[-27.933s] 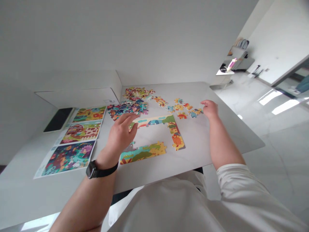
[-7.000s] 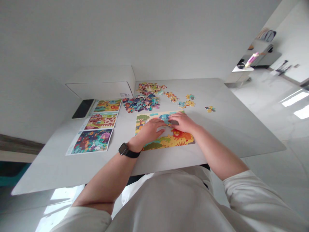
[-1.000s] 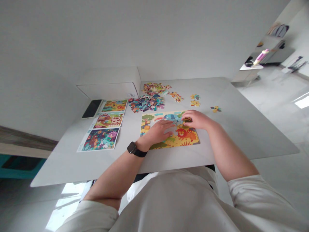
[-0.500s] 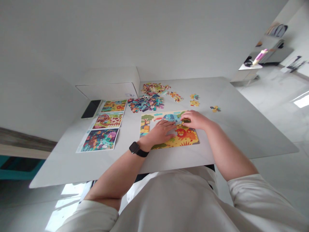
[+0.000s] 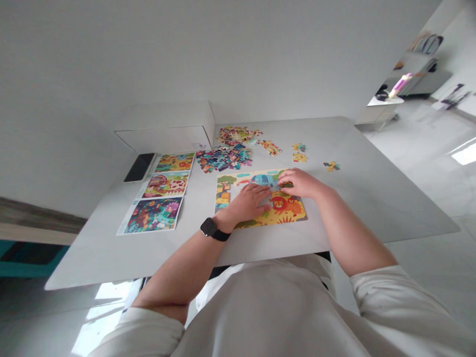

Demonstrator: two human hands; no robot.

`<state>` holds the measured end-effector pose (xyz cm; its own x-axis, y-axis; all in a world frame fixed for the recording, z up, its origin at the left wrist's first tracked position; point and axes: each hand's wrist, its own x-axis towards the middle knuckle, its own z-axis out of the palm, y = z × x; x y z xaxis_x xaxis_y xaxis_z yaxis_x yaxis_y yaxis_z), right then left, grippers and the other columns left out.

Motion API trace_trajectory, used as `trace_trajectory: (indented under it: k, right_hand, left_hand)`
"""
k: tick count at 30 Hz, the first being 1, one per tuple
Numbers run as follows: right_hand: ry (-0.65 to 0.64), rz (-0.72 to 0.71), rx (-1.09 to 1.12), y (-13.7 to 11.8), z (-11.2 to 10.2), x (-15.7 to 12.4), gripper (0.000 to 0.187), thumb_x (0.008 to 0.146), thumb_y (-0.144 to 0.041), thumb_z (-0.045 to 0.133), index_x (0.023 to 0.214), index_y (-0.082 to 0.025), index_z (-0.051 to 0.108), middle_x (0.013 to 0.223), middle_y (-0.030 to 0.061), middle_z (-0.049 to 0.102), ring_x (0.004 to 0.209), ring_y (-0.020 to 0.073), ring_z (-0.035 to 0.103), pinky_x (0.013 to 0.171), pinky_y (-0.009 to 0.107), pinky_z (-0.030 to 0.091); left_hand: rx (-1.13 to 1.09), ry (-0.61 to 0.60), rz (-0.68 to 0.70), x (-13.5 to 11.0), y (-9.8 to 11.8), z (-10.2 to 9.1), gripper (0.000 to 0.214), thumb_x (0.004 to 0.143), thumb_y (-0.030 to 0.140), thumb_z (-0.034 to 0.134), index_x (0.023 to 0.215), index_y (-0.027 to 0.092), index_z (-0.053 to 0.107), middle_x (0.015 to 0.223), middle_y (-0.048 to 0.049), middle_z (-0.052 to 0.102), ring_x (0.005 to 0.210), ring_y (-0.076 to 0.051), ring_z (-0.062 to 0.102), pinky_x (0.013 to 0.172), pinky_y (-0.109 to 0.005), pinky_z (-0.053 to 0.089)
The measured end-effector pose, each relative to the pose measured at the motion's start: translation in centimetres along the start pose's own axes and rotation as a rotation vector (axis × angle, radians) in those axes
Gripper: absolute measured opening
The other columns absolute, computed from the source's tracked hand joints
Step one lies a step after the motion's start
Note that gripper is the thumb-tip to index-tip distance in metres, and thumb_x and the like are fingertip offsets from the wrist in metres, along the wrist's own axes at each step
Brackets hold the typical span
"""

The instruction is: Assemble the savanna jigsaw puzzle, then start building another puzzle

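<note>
A jungle-scene jigsaw puzzle (image 5: pixel 280 207) lies assembled on the table, showing a tree, a blue elephant and a red lion, with a grey gap in its middle. My left hand (image 5: pixel 249 202) rests flat on it, fingers spread, at the gap's left side. My right hand (image 5: pixel 299 182) has curled fingertips at the upper right of the puzzle, on a small jigsaw piece (image 5: pixel 285 185) beside the elephant. The fingers hide most of that piece.
Behind the puzzle lie a heap of loose pieces (image 5: pixel 223 159), another heap (image 5: pixel 237 134) and small groups (image 5: pixel 299 151). Several printed picture sheets (image 5: pixel 166 184) lie left, beyond them a phone (image 5: pixel 140 167) and a white box (image 5: pixel 167 134). The white table's edge (image 5: pixel 409 218) runs right.
Since the oldest frame, the puzzle has grown from a partial border into a mostly joined picture. Over the last second, both hands stay on it with only slight shifts.
</note>
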<state>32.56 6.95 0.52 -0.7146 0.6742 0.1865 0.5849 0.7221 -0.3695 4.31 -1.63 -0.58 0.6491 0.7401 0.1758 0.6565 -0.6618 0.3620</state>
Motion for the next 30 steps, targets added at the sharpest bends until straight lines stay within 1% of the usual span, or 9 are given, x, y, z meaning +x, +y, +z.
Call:
trace_trajectory:
  k: [5,8,14,17,19,22,24,27,30]
  right_hand:
    - [-0.028,0.004,-0.013,-0.1,0.0,0.2,0.021,0.088,-0.021,0.082,0.106,-0.028,0.09,0.122,0.0076,0.084,0.117,0.0287,0.076,0.112,0.047,0.057]
    - [-0.035,0.005,-0.009,-0.2,0.1,0.3,0.021,0.089,-0.021,0.082,0.106,-0.029,0.09,0.121,0.0063,0.084,0.115,0.0277,0.077,0.111,0.046,0.058]
    - [-0.04,0.021,-0.015,-0.2,0.1,0.3,0.022,0.09,-0.02,0.08,0.107,-0.029,0.09,0.122,0.0061,0.084,0.114,0.0275,0.077,0.109,0.045,0.059]
    - [-0.041,0.028,-0.002,-0.3,0.0,0.2,0.026,0.089,-0.016,0.079,0.11,-0.028,0.089,0.123,0.0074,0.084,0.115,0.0292,0.077,0.109,0.046,0.059]
    - [-0.039,0.019,0.016,-0.4,0.0,0.1,0.028,0.089,-0.016,0.079,0.112,-0.029,0.089,0.122,0.0077,0.084,0.114,0.0295,0.077,0.108,0.046,0.059]
    - [-0.039,0.003,0.026,-0.8,-0.1,0.1,0.027,0.091,-0.017,0.078,0.112,-0.031,0.09,0.119,0.0065,0.083,0.113,0.0275,0.076,0.106,0.044,0.059]
    - [-0.047,0.001,0.02,-1.0,-0.1,0.1,0.026,0.093,-0.016,0.076,0.109,-0.032,0.09,0.118,0.0059,0.082,0.113,0.0263,0.075,0.106,0.042,0.058]
    - [-0.076,0.015,0.006,-1.3,0.0,0.1,0.03,0.091,-0.01,0.073,0.102,-0.032,0.092,0.119,0.0057,0.081,0.111,0.0254,0.075,0.106,0.042,0.058]
    - [-0.088,0.03,-0.002,-1.3,0.1,0.2,0.036,0.088,-0.006,0.071,0.1,-0.033,0.092,0.118,0.005,0.082,0.109,0.025,0.075,0.105,0.041,0.058]
  left_hand:
    - [0.01,-0.01,-0.007,0.1,-0.1,0.1,0.054,0.106,0.047,0.065,0.155,0.025,0.069,0.164,-0.0122,0.064,0.153,-0.037,0.055,0.131,-0.057,0.039]
    - [0.017,-0.009,-0.008,0.1,-0.1,0.2,0.055,0.106,0.047,0.065,0.155,0.023,0.068,0.165,-0.0125,0.063,0.154,-0.037,0.054,0.132,-0.058,0.038]
    - [-0.01,0.017,0.012,0.0,0.0,0.1,0.053,0.106,0.044,0.067,0.154,0.023,0.069,0.161,-0.0144,0.066,0.151,-0.037,0.058,0.132,-0.059,0.041]
    - [-0.061,0.054,0.018,-0.4,-0.4,-0.5,0.052,0.107,0.04,0.065,0.156,0.025,0.066,0.159,-0.0139,0.068,0.149,-0.033,0.061,0.131,-0.054,0.045]
    - [-0.072,0.1,-0.017,-0.8,-1.0,-1.2,0.05,0.108,0.039,0.064,0.156,0.027,0.065,0.158,-0.0122,0.068,0.149,-0.031,0.062,0.13,-0.052,0.047]
    - [-0.052,0.172,-0.083,-1.3,-1.9,-2.3,0.046,0.108,0.038,0.062,0.152,0.026,0.067,0.156,-0.0123,0.069,0.149,-0.031,0.062,0.128,-0.053,0.049]
    - [-0.028,0.206,-0.114,-1.4,-2.2,-2.9,0.043,0.108,0.037,0.062,0.149,0.024,0.069,0.153,-0.0137,0.07,0.147,-0.031,0.063,0.127,-0.054,0.049]
    - [0.004,0.239,-0.133,-1.5,-2.3,-3.6,0.04,0.106,0.035,0.064,0.144,0.021,0.071,0.149,-0.0152,0.071,0.143,-0.032,0.065,0.126,-0.053,0.05]
    - [0.009,0.26,-0.143,-1.5,-2.2,-4.0,0.04,0.106,0.034,0.064,0.143,0.022,0.07,0.148,-0.0145,0.072,0.142,-0.031,0.065,0.125,-0.053,0.051]
